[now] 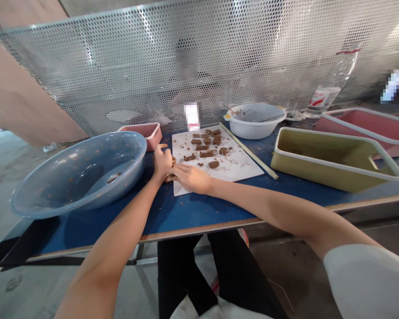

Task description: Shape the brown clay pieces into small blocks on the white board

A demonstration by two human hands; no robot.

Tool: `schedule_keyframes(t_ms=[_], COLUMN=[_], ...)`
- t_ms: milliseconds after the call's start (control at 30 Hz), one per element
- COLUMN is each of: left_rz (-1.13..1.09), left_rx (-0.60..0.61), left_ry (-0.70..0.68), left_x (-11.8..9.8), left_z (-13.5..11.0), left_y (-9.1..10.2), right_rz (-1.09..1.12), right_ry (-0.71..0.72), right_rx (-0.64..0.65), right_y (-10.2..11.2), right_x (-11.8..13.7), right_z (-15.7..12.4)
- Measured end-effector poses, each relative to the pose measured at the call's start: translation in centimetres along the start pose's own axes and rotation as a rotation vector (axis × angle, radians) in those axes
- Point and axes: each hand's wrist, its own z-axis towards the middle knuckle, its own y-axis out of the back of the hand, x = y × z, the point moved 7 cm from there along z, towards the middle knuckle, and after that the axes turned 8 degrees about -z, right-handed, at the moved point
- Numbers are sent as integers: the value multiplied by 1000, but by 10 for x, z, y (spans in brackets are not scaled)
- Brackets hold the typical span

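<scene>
Both my hands meet at the near left corner of a white cutting board [239,166] on the blue table. My left hand [162,161] is curled round a brown lump of clay-like dough [170,177], thumb up. From the right, my right hand [191,177] lies over the same lump with its fingers pressed against it. Several short brown dough pieces [206,148] and crumbs are scattered across the far half of the board.
A large blue plastic basin [78,175] sits tilted at the left. A small pink tray [145,131], a white bowl [254,120], a long stick [249,151], a yellow-green tray [332,159], a pink tray [369,126] and a plastic bottle [332,84] stand round the board. A perforated metal screen backs the table.
</scene>
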Motion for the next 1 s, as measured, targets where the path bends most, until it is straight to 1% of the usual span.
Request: schedule_keyframes(t_ms=[100,200,333,533,667,767,900,1000], left_rz=[11,11,-5,-24,-28,-23,-7,6], left_rx=[-26,-37,-21,-4,-6,-12,-21,-23], left_ry=[11,13,24,29,25,17,13,15], left_x=[-2,-4,-2,-1,-1,-2,-5,-6], left_z=[0,-1,-2,-4,-4,-4,-5,-5], left_y=[1,1,1,1,1,1,2,2], right_rz=[-2,-8,31,60,75,38,-60,-56], right_ry=[11,-29,-51,-4,-51,-70,-39,-32], right_rx=[8,2,-22,-30,-53,-43,-25,-24], right_y=[-1,-2,1,8,11,11,9,9], right_x=[0,-1,0,4,1,0,2,2], right_z=[-1,0,4,6,5,5,6,5])
